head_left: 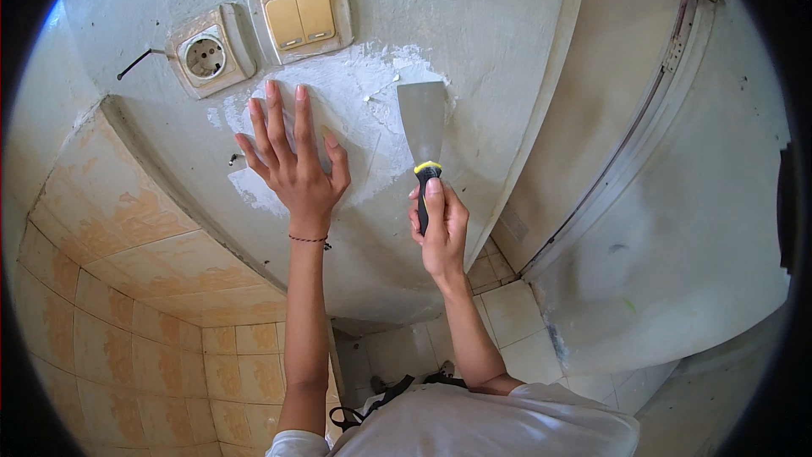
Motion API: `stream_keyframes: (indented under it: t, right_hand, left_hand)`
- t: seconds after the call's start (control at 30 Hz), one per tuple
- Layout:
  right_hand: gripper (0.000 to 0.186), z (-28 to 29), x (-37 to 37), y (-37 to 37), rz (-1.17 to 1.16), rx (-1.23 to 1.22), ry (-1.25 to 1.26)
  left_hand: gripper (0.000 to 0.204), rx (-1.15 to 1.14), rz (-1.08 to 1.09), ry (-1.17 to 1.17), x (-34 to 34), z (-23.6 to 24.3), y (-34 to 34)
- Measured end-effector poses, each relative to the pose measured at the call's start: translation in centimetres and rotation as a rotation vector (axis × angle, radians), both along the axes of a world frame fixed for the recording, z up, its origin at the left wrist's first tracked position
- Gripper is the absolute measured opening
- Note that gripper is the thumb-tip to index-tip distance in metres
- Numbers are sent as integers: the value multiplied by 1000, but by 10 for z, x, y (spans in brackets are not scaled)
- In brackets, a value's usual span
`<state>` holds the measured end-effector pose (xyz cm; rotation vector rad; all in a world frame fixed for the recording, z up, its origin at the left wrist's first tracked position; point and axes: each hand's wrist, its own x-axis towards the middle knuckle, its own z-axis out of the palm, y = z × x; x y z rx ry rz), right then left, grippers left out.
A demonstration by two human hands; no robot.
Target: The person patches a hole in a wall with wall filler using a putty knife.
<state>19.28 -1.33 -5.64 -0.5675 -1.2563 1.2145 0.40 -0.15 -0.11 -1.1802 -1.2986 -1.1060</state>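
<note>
My left hand [292, 161] lies flat on the wall, fingers spread, over the left part of a white patch of filler [364, 131]. In my right hand [444, 224] is a putty knife [421, 123], gripped by its black and yellow handle, thumb along the top. Its broad metal blade points up, with the edge at the upper right of the white patch. Small white crumbs stick to the wall just left of the blade. Whether the blade touches the wall, I cannot tell.
Above my left hand are a round socket [205, 57] and a double light switch [300, 19]. A dark nail [139, 64] juts out left of the socket. Marbled orange tiles [127, 195] cover the lower left. A door [575, 93] stands at the right, floor tiles [524, 330] below.
</note>
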Motion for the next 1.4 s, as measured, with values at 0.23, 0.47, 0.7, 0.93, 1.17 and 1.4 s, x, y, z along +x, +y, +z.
stream_keyframes:
  t: [0.23, 0.47, 0.7, 0.93, 1.17, 1.4]
  right_hand:
    - [44, 6, 3, 7, -10, 59, -12]
    - [44, -1, 2, 4, -25, 0, -39]
    - [41, -2, 4, 5, -9, 0, -24]
    - [40, 8, 7, 8, -37, 37, -33]
    - [40, -1, 12, 8, -46, -14, -58]
    - [40, 9, 13, 8, -33, 24, -57]
  left_hand:
    - [69, 17, -7, -9, -1, 1, 0]
    - [69, 7, -11, -14, -1, -1, 1]
    - [68, 13, -7, -16, 0, 0, 1]
    - [69, 20, -20, -20, -2, -1, 1]
    - [69, 15, -25, -17, 0, -1, 2]
    - [68, 8, -16, -23, -2, -1, 0]
